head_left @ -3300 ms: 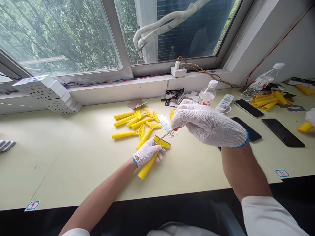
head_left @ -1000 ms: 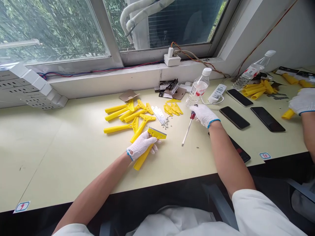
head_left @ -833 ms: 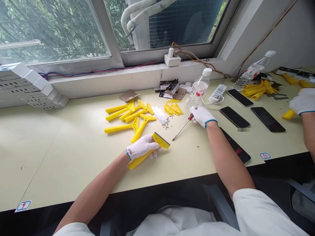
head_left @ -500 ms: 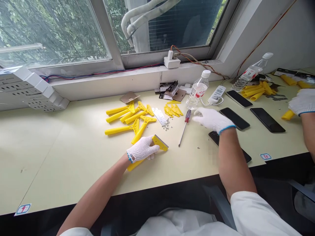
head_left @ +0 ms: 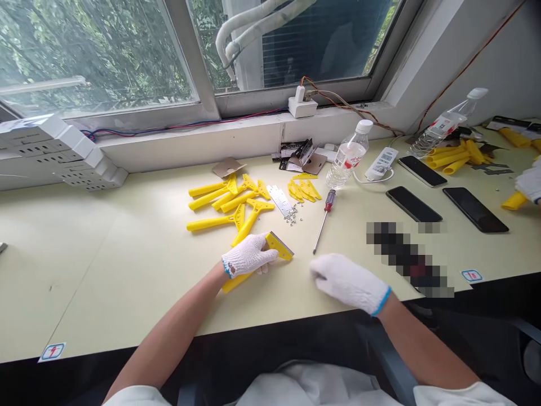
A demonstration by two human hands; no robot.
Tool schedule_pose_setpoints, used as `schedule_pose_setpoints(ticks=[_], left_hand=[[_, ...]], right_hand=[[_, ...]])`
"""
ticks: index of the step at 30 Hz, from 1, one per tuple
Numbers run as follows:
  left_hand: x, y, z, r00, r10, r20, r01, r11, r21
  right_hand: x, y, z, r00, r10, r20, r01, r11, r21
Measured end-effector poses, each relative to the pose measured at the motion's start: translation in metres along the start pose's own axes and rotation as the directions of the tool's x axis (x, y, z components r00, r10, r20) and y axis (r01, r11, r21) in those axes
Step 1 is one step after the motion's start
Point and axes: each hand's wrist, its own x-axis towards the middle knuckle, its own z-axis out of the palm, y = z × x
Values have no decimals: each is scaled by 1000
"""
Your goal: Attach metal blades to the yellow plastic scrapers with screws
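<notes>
In the head view my left hand (head_left: 249, 255), in a white knit glove, grips a yellow scraper (head_left: 279, 246); its head with a metal blade edge points right, and its handle shows below the hand. My right hand (head_left: 349, 282), gloved and slightly blurred, is low over the table to the right of the scraper. Its fingers are curled together; anything in them is hidden. Beyond it lies a screwdriver (head_left: 324, 220). Several yellow scraper handles (head_left: 215, 225), metal blades (head_left: 279, 200), small screws (head_left: 291, 214) and yellow head plates (head_left: 303, 190) lie further back.
A water bottle (head_left: 347, 155), a power strip (head_left: 381, 163) and phones (head_left: 414, 204) stand or lie to the right. White boxes (head_left: 63, 152) are at the back left. At the far right a co-worker's gloved hand (head_left: 530, 183) holds a yellow handle (head_left: 513, 201).
My right hand has come down from beside the screwdriver's handle toward the table's front edge, its fingers now curled. My left hand still holds the scraper. The view has shifted slightly.
</notes>
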Motion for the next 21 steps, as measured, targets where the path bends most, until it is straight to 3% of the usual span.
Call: schedule_pose_setpoints(ticks=[3, 5, 9, 13, 17, 21], left_hand=[[-3, 3, -9, 1000, 7, -15, -7, 1000, 26], [-5, 4, -14, 999, 4, -40, -2, 999, 38], [-5, 2, -17, 998, -20, -62, 24, 998, 65], [-2, -6, -15, 992, 44, -120, -38, 998, 51], [2, -13, -15, 982, 70, -175, -62, 997, 49], [3, -11, -16, 985, 80, -153, -63, 991, 115]], right_hand=[[22, -34, -10, 982, -155, 111, 164, 984, -71], [39, -40, -23, 978, -155, 139, 173, 977, -128], [70, -22, -45, 995, -86, 58, 96, 976, -196], [93, -5, -48, 995, -92, -23, 86, 976, -199], [120, -5, -39, 957, -268, -111, 252, 958, -135], [146, -12, -35, 896, -409, -175, 393, 912, -121]])
